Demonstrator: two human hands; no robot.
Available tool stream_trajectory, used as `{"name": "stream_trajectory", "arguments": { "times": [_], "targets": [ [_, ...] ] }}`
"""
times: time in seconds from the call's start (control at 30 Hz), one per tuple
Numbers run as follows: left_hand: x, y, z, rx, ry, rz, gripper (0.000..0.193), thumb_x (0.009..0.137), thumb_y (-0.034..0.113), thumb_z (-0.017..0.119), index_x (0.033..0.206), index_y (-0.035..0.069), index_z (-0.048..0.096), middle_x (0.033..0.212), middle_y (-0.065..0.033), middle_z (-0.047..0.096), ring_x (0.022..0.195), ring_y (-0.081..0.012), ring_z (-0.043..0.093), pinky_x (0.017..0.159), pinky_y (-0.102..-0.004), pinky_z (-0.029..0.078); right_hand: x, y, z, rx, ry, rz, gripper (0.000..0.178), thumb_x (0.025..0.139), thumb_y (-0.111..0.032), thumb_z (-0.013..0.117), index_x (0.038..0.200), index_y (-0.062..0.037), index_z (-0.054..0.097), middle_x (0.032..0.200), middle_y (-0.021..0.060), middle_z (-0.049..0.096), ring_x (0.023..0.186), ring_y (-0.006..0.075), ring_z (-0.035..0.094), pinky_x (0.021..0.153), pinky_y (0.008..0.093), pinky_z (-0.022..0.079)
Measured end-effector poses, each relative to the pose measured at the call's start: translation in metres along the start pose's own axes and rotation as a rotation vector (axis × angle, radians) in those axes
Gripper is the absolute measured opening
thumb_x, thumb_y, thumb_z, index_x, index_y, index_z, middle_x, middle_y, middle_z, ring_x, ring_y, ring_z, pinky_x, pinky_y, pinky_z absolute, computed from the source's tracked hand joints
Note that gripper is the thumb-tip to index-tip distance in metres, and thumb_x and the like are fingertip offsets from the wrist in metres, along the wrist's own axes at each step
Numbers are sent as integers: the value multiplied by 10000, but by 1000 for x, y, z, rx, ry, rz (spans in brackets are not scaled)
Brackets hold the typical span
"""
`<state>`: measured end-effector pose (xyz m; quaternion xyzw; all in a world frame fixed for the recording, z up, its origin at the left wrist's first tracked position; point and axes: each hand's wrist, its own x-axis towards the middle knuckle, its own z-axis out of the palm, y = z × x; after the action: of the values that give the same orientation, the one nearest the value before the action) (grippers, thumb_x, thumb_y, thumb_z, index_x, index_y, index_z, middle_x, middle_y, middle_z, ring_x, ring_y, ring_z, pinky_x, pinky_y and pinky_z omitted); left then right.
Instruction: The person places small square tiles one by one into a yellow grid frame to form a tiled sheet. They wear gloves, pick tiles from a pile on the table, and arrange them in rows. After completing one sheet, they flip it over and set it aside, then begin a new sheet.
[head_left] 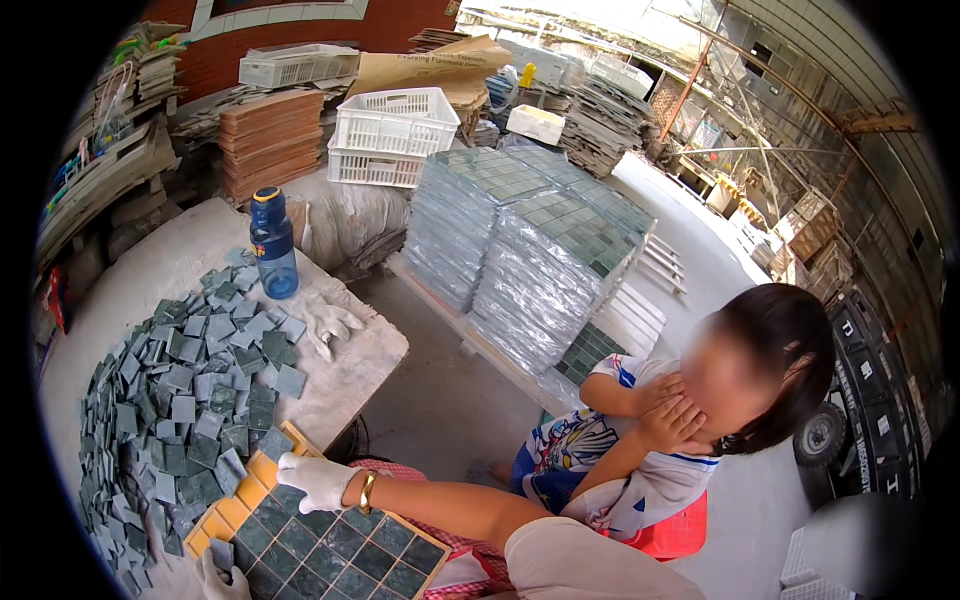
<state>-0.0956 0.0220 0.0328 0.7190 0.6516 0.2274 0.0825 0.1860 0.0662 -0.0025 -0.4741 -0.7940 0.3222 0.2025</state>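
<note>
A yellow tray [208, 520] with slots lies before me, its bed holding rows of square dark-green stone tiles. My right hand [318, 483], in a white glove with a gold bracelet at the wrist, is over the tray's upper part with its fingers curled down. What its fingertips hold, if anything, is hidden. At the lower edge, my left hand [225, 580], also gloved, pinches a small grey-green tile [222, 553] beside the tray. Against the tray's left side spreads a big heap of loose tiles [185, 400] on the worktable [372, 350].
A blue bottle [275, 250] and a spare white glove [328, 325] are on the table. Close on my right a child [640, 430] sits on a red stool [675, 530], hands at the mouth. Wrapped tile stacks [530, 250] and white crates [393, 135] stand beyond; a dark vehicle [860, 400] is far right.
</note>
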Motion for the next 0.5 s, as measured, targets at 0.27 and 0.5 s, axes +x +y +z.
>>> {"name": "stream_trajectory", "arguments": {
  "times": [0.27,0.5],
  "targets": [
    [0,2,-1,-84,15,29,447,720,84,712,1146,-1,608,1132,-248,599,933,-317,644,797,-354,534,6,3,21,-125,161,-103,343,661,-14,696,978,-2,564,1052,164,507,983,328,549,865,380,454],
    [-2,-146,76,-270,20,-111,495,666,-96,542,1161,-89,532,845,-31,452,544,-95,354,486,-237,329,6,-25,7,-84,152,129,359,655,-34,737,963,-23,554,1022,144,495,935,318,554,783,412,467]
  ]
}}
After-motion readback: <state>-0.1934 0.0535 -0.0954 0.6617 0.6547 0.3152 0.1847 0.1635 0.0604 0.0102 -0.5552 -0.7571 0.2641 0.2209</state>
